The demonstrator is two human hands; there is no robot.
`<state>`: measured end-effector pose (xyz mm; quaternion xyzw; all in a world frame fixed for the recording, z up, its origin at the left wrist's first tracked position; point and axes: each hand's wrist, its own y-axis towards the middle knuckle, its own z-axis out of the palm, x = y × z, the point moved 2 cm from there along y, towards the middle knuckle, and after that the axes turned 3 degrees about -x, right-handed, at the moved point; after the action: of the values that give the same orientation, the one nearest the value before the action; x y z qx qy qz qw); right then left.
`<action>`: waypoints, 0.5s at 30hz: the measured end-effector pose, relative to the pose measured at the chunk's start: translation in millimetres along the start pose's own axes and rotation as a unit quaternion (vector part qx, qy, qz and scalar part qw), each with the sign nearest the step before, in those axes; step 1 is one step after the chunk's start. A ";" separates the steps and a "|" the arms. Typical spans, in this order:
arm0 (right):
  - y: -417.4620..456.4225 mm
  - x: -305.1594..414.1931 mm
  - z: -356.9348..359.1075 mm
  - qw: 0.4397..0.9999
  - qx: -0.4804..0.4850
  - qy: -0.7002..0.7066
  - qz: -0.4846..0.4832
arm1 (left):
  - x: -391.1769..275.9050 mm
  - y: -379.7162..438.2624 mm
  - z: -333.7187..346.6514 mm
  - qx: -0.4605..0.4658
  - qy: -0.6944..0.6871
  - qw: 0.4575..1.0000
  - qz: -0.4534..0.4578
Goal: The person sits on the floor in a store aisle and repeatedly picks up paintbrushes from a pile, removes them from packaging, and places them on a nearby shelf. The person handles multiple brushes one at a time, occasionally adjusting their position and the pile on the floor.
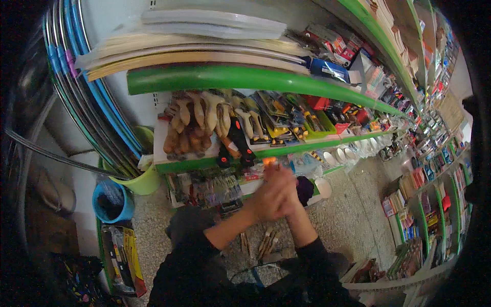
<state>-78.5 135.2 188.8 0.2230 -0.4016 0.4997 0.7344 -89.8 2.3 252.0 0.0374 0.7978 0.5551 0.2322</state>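
My left hand (262, 201) and my right hand (287, 192) are pressed together in front of the lower shelves, fingers overlapping and blurred. Whether anything lies between the palms is hidden. Just beyond the fingertips shows a small orange thing (269, 160); I cannot tell if it touches them. Above and left of the hands, light-handled paintbrushes (211, 109) and black-handled tools (239, 140) lie on a green-edged shelf (191, 165). Packaged goods (215, 190) sit on the tier below. Between my forearms, more wooden-handled brushes (267, 241) are visible lower down.
A yellow-green bucket (144, 182) at left holds long poles (101, 103), near a blue bucket (112, 201). A wide green shelf edge (218, 78) juts out above the brushes. Bookshelves (425, 207) line the right, across a speckled floor (353, 203).
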 end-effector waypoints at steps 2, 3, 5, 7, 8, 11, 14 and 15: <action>-44.7 -9.9 -11.4 0.992 0.031 0.106 0.064 | -14.2 -10.8 20.5 0.111 -0.076 0.988 0.071; -70.2 -1.6 -13.6 0.985 0.018 0.145 0.093 | -26.9 -9.3 27.6 0.150 -0.125 0.976 0.101; -111.7 18.7 -4.0 0.969 -0.019 0.203 0.141 | -31.7 -22.6 46.7 0.182 -0.118 0.968 0.124; -128.1 28.2 -2.4 0.967 -0.055 0.198 0.153 | -4.1 -67.1 85.3 0.164 -0.018 0.981 0.105; -133.9 29.9 -5.4 0.975 -0.070 0.164 0.134 | 12.3 -84.4 98.6 0.170 -0.067 0.983 -0.012; -140.0 8.2 -39.4 0.987 -0.105 -0.117 -0.033 | 11.7 -105.3 120.3 -0.035 -0.214 0.812 -0.542; -152.9 -31.4 -72.8 0.815 -0.113 -0.544 -0.164 | -23.5 -106.0 115.7 0.024 -0.547 0.348 -0.761; -152.8 -51.7 -85.2 0.715 -0.080 -0.667 -0.192 | -22.9 -123.0 123.3 0.021 -0.516 0.359 -0.778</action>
<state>83.1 107.3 108.8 0.5115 -0.7744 0.0358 0.3707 5.7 55.2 114.4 -0.3156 0.2069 -0.0171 0.9259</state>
